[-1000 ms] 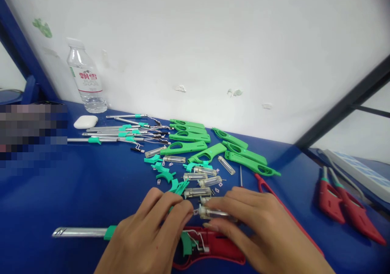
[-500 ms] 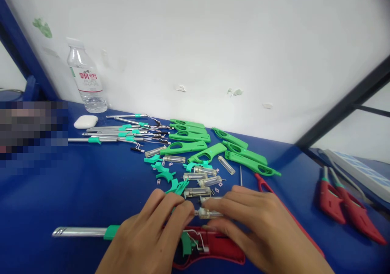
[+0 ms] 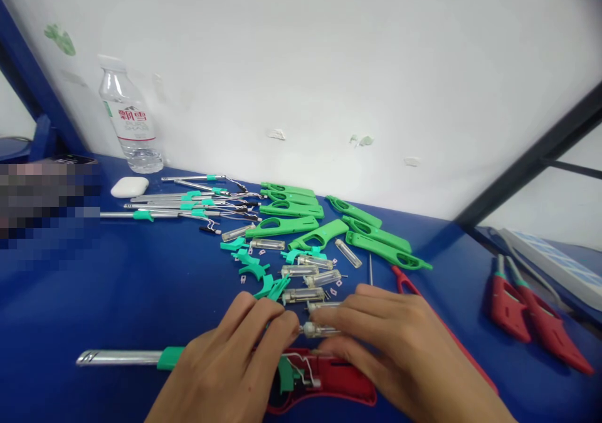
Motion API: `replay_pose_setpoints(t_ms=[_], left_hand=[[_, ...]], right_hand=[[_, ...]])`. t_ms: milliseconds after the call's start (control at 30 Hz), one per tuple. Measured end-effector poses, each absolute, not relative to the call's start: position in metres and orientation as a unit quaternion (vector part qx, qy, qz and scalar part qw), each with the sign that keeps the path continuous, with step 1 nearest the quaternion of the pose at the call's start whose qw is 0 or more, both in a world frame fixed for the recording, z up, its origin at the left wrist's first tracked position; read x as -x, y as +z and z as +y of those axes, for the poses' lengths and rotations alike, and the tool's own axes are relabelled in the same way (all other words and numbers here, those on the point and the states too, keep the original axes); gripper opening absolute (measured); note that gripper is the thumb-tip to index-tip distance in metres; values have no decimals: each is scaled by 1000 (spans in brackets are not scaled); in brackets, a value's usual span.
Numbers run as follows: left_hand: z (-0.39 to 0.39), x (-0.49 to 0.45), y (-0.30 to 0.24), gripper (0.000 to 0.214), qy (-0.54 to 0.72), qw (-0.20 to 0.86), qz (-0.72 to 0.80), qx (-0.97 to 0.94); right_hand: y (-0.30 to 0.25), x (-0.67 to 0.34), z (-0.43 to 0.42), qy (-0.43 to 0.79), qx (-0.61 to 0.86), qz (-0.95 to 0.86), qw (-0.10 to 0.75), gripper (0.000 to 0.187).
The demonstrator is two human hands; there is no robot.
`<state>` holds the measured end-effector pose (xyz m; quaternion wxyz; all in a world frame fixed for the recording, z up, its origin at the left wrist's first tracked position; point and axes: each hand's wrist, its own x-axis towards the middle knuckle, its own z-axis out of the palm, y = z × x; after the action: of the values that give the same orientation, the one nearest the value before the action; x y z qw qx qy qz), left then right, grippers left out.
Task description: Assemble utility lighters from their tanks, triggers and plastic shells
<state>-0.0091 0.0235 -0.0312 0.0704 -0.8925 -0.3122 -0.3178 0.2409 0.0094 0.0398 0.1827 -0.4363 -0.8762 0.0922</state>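
Observation:
My right hand (image 3: 376,332) grips a clear lighter fuel tank (image 3: 320,329) between thumb and fingers. At the tank's left, nozzle end, the fingers of my left hand (image 3: 235,354) are pinched together; whatever they hold is hidden. Just below both hands lies an opened red lighter shell (image 3: 345,382), with white wires and a green trigger (image 3: 285,376) inside. Its silver barrel (image 3: 120,358) with a green collar points left, partly covered by my left hand. Another clear tank (image 3: 322,307) lies right behind the gripped one, partly hidden by my right fingers.
Beyond my hands lie several clear tanks (image 3: 303,295), teal triggers (image 3: 254,269) and green shell halves (image 3: 282,226). Metal barrels with wires (image 3: 179,207), a white case (image 3: 130,187) and a water bottle (image 3: 129,122) are back left. Red lighters (image 3: 510,310) and a red shell half (image 3: 451,332) lie right.
The whole view has shifted slightly. Both hands keep the same pose around the clear fuel tank.

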Motion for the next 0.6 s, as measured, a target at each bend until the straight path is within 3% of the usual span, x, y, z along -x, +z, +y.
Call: replay_pose_setpoints(t_ms=[600], left_hand=[[23,11,-24,30,-322,54,-343,881]], right_hand=[[37,-237,7,76,446,-863,224,25]])
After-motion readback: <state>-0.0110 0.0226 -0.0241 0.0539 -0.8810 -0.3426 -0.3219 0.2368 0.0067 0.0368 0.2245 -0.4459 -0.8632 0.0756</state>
